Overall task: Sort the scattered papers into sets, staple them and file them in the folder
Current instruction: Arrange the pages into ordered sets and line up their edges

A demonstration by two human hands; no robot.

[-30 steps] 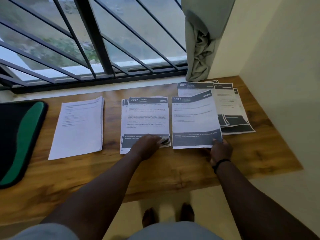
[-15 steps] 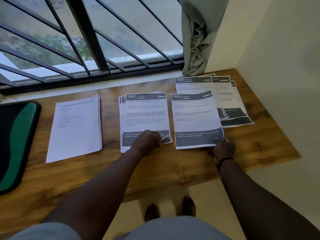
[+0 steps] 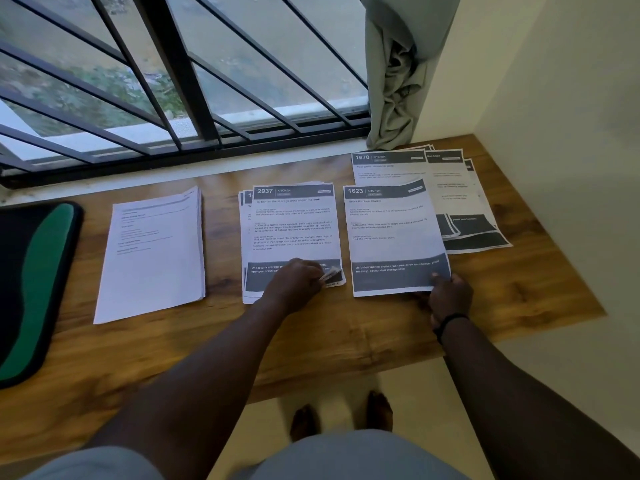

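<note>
Left hand (image 3: 298, 280) curled, fingers pinching curled near-right corner of 2937 stack (image 3: 294, 233). Right hand (image 3: 450, 294) pinching near-right corner of 1623 sheet (image 3: 394, 237), thumb on top. Sheet just right of stack, long axes parallel, running away from body. Move likely leftward; right hand carries. Unsorted papers (image 3: 464, 202) beyond. Folder (image 3: 34, 282) far left.

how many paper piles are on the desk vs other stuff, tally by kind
Paper piles: 4 - plain white stack, the 2937 pile under the left hand, the 1623 sheet held by the right hand, the fanned pile headed 1670
Black and green sleeve: 1
Total: 5
</note>
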